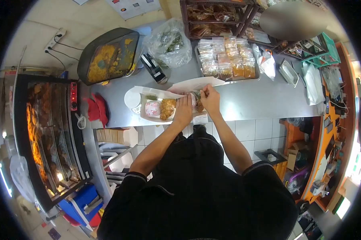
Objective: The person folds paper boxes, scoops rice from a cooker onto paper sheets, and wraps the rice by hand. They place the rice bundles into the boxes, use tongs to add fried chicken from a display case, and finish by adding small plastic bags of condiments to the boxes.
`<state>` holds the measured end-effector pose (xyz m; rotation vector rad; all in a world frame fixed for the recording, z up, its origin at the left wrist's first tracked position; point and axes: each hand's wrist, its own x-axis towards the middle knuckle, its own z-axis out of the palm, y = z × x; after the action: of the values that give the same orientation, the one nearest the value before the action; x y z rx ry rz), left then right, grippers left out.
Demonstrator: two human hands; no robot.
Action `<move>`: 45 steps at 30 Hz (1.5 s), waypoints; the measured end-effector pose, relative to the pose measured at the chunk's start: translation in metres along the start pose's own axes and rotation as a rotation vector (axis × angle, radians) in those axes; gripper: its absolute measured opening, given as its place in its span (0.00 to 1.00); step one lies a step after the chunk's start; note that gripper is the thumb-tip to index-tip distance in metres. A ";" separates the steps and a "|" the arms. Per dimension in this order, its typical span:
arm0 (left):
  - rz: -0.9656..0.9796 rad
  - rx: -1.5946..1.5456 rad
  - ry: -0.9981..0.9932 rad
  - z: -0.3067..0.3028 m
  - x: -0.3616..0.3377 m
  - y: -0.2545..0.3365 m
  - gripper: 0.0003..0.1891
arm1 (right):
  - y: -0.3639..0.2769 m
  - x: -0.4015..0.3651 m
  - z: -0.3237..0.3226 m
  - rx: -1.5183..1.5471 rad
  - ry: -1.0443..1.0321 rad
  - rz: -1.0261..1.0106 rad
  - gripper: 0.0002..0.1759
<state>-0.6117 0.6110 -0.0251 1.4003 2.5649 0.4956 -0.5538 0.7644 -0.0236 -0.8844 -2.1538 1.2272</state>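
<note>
An open paper food box (150, 117) stands at the counter's front edge, its lid folded back. Inside it lie a round paper-wrapped bundle (152, 108), a piece of fried chicken (168, 109) and something green at the back. A second open box lies to its right, mostly covered by my hands, with a brown piece of food (199, 106) showing. My left hand (183, 111) rests with straight fingers where the two boxes meet. Over the second box, my right hand (211, 100) has its fingers pinched together beside something green; what they hold is too small to make out.
A metal tray (258, 73) of filled sachets stands behind the boxes. Further left are a clear bag (170, 42) of greens, a black dispenser (153, 69) and a dark-rimmed tub (84, 60) of yellow food. A heated display cabinet (48, 140) borders the left side.
</note>
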 end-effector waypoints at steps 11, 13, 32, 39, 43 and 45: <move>0.060 -0.144 -0.071 -0.021 -0.015 -0.015 0.35 | -0.006 0.001 0.013 0.076 -0.197 -0.239 0.08; 0.083 -0.185 -0.022 -0.021 -0.021 -0.014 0.33 | 0.001 0.001 0.022 0.087 -0.245 -0.230 0.07; 0.097 -0.321 0.132 -0.031 -0.075 0.007 0.17 | -0.038 -0.049 -0.088 -0.158 0.095 0.121 0.30; 0.208 -0.674 0.131 -0.081 -0.067 -0.009 0.08 | -0.065 -0.031 -0.113 -0.109 0.389 0.275 0.33; 0.178 -0.760 0.146 -0.094 -0.062 -0.002 0.07 | -0.071 -0.017 -0.128 -0.136 0.527 0.242 0.32; 0.197 -0.741 0.141 -0.103 -0.056 0.012 0.07 | -0.058 -0.003 -0.141 -0.079 0.547 0.269 0.31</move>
<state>-0.6038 0.5492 0.0747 1.3431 1.9757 1.4329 -0.4704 0.8178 0.0926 -1.3941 -1.6877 0.8811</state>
